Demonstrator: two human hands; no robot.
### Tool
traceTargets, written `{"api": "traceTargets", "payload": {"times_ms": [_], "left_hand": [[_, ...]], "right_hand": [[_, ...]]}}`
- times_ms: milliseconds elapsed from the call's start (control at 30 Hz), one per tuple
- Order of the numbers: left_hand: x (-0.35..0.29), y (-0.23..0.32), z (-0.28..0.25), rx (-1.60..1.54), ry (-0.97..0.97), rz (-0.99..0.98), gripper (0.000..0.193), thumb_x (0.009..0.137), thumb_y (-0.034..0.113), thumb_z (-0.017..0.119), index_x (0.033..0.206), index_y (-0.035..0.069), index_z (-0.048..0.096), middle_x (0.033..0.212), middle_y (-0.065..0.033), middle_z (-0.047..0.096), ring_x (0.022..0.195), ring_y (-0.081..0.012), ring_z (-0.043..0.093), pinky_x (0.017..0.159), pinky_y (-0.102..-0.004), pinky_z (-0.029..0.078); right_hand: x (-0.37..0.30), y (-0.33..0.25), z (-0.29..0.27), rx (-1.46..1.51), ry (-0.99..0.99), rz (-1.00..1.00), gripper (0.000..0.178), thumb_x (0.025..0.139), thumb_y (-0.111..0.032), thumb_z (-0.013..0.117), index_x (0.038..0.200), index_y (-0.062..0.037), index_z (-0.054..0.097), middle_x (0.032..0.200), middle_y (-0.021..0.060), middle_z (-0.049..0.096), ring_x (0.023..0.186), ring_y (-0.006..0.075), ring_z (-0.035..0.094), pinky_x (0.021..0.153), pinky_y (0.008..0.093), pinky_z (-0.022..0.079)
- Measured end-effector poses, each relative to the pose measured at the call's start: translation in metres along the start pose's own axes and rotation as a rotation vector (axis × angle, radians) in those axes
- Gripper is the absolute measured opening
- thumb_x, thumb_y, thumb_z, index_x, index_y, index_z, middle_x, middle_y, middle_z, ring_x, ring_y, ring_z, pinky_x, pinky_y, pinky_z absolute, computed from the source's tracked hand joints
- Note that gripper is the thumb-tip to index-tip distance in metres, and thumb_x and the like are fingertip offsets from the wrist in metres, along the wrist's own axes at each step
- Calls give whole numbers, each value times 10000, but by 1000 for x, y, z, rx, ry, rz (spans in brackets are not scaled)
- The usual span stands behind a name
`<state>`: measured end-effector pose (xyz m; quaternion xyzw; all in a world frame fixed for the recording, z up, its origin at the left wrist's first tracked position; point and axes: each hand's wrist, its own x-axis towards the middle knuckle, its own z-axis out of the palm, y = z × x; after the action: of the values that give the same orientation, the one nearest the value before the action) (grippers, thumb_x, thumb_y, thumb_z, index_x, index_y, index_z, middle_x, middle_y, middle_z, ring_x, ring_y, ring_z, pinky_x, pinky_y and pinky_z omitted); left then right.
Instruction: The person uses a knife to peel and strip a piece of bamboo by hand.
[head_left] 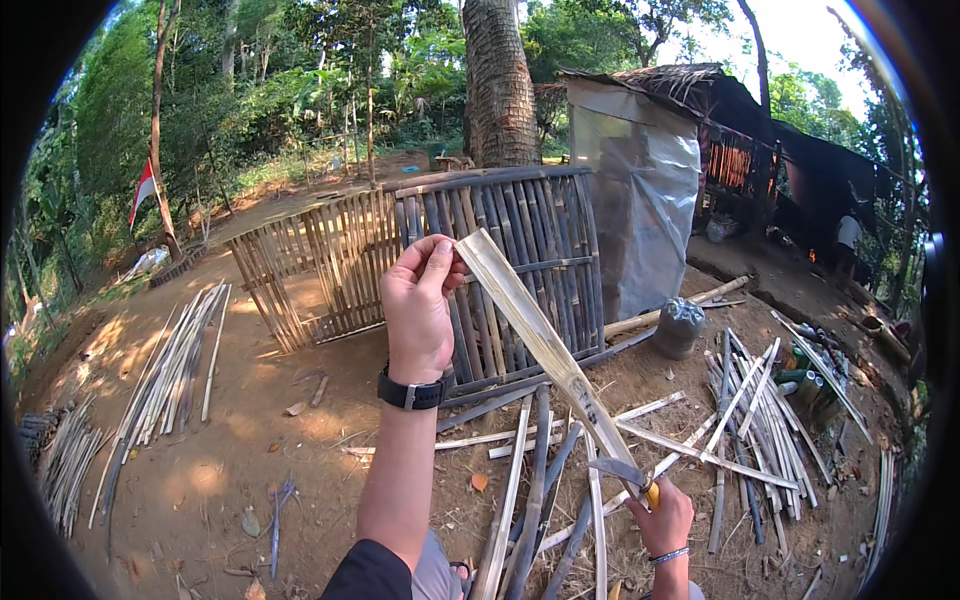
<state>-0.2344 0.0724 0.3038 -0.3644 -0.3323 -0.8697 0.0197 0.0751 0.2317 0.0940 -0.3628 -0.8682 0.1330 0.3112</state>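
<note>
A long split bamboo strip [535, 325] slants across in front of me, its pale inner side facing up. At its upper end, my left hand [420, 315] is closed, pinching the corner between thumb and fingers; a dark watch is on that wrist. My right hand [664, 522] is wrapped round the yellow handle of a knife [618, 470] at the strip's lower end. The grey blade points left and lies across the strip, touching or just over it. Whether the right fingers also grip the bamboo, I cannot tell.
Bamboo panels [520, 265] stand ahead. Split bamboo pieces [530, 490] lie crossed near my feet, with more piles on the right [765, 430] and left [175, 375]. A plastic-covered shelter [640, 200], a filled clear bag [680, 328] and a distant person [848, 235] are to the right.
</note>
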Motion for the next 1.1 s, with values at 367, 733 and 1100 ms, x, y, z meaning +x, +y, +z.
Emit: {"api": "traceTargets", "payload": {"times_ms": [367,733,1100], "left_hand": [[-16,-21,21,366,98,305,129,937,79,603,967,-34,658,781,-28,657,691,-74,595,654,-215,487],[-22,-19,10,598,83,440,97,891,38,615,940,-30,664,782,-38,647,695,-91,615,652,-225,484],[-25,-20,-2,796,3,193,148,925,97,545,832,-17,559,748,-98,595,675,-215,574,671,-347,473]], "right_hand": [[-2,-2,-1,21,63,-24,380,695,-314,817,786,-58,552,720,138,607,680,365,614,592,447,460],[-6,2,-4,20,85,15,348,699,-275,812,845,-51,589,772,148,634,726,367,625,627,444,474],[-7,1,-7,22,61,3,337,690,-288,815,835,-66,606,767,136,638,710,363,624,621,450,475]]}}
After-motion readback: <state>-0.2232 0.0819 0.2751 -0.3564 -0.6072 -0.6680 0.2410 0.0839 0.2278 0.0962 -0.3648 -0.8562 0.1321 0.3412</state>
